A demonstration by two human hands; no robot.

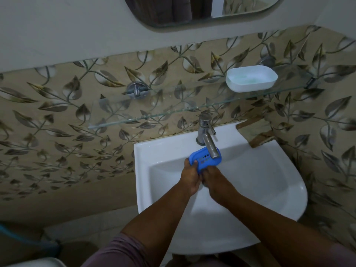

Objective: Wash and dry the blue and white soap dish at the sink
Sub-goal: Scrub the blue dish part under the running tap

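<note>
The blue perforated insert of the soap dish point(204, 160) is held over the white sink basin point(250, 180), right under the steel tap spout point(210, 145). My left hand point(189, 177) grips its left end, fingers curled over the rim. My right hand point(213, 179) holds its near edge from below; those fingers are mostly hidden. The white tray of the soap dish point(251, 79) stands on the glass shelf point(173, 110) above the tap, apart from the insert. Whether water runs from the tap is not visible.
The glass shelf juts out just above the tap. Leaf-patterned tiles cover the wall, with a steel wall fitting point(136, 90) at the shelf's left bracket. A mirror point(192, 10) hangs at the top. A blue hose point(25, 239) lies low on the left.
</note>
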